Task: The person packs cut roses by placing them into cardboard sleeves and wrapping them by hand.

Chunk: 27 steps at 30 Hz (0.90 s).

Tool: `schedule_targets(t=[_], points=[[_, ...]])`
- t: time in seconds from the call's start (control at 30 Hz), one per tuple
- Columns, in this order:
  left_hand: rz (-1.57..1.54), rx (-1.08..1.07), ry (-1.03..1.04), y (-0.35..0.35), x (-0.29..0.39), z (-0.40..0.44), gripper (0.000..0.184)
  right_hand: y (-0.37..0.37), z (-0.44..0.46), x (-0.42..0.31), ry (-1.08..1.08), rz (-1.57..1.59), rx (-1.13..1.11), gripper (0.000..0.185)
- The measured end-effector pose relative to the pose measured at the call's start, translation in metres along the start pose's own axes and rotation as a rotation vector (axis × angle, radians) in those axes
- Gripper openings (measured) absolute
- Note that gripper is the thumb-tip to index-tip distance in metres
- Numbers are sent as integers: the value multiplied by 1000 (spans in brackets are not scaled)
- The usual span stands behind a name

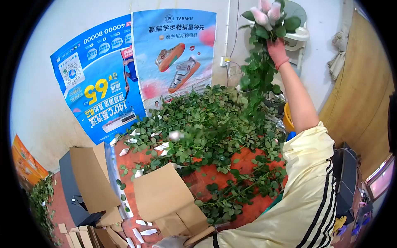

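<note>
Head view, right hand [278, 52] raised, grip wrapped round rose bunch [258, 72], leafy stems [198, 109] below; left grip [170, 242], cannot tell

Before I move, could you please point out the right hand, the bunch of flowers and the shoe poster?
Right hand [277, 52]: head view, middle of the hand.
Bunch of flowers [256, 66]: head view, leafy part below the blossoms.
Shoe poster [177, 65]: head view, middle, by the printed shoes.

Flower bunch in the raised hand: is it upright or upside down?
Upright: pale buds on top, leafy stems below the right hand.
</note>
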State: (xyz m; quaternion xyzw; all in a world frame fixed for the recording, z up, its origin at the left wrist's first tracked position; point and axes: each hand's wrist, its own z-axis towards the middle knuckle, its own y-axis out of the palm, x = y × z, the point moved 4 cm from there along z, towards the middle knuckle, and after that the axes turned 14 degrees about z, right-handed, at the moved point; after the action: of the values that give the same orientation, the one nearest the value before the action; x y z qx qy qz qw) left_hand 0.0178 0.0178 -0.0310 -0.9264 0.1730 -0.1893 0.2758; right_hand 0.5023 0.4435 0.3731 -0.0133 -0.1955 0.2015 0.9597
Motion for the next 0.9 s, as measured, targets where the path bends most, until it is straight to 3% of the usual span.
schedule_targets(t=[0.07, 0.1, 0.13, 0.17, 0.2, 0.27, 0.33, 0.4, 0.43, 0.5, 0.63, 0.7, 0.77, 0.8, 0.83, 0.9], points=[[-106, -119, -19, -13, -11, -8, 75, -39, 51, -52, -117, -426, -331, 37], [-69, 47, 154, 4, 26, 23, 76, -72, 87, -94, -204, -577, -523, 32], [-33, 121, 164, 23, 13, 38, 77, -90, 83, -141, -273, -590, -586, 31], [-200, 32, 138, 9, 16, 14, 73, -108, 79, -189, -344, -600, -647, 30], [-165, 201, 127, 13, 13, -21, 58, -128, 76, -237, -416, -607, -706, 29], [-465, 117, 193, 14, 7, -18, 55, -150, 70, -311, -619, -49, -669, 39], [-480, 139, 204, 27, -2, -21, 63, -166, 42, -364, -431, 487, -846, 53], [-365, 218, 199, 37, -9, -22, 72, -174, 14, -424, -331, 626, -1111, 59], [-311, 293, 182, 44, -8, -19, 74, -178, 3, -454, -500, 529, -1195, 57], [-313, 282, 208, 49, -8, -15, 73, -174, -40, -497, -420, 355, -1570, 48], [-422, 384, 267, 57, -12, -9, 74, -168, -103, -552, -377, 620, -1578, 39], [-390, 433, 194, 50, -5, -25, 69, -158, -149, -574, -339, 590, -1692, 39], [-348, 353, 61, 41, -3, -41, 63, -149, -201, -592, -311, 686, -1781, 47], [-202, 524, 53, 47, -4, -39, 54, -147, -226, -597, -429, 761, -1758, 58], [-202, 517, 58, 47, -9, -44, 54, -147, -237, -593, -423, 764, -1765, 58], [-250, 674, 155, 39, -18, -63, 48, -153, -251, -592, -730, 742, -1608, 64]])
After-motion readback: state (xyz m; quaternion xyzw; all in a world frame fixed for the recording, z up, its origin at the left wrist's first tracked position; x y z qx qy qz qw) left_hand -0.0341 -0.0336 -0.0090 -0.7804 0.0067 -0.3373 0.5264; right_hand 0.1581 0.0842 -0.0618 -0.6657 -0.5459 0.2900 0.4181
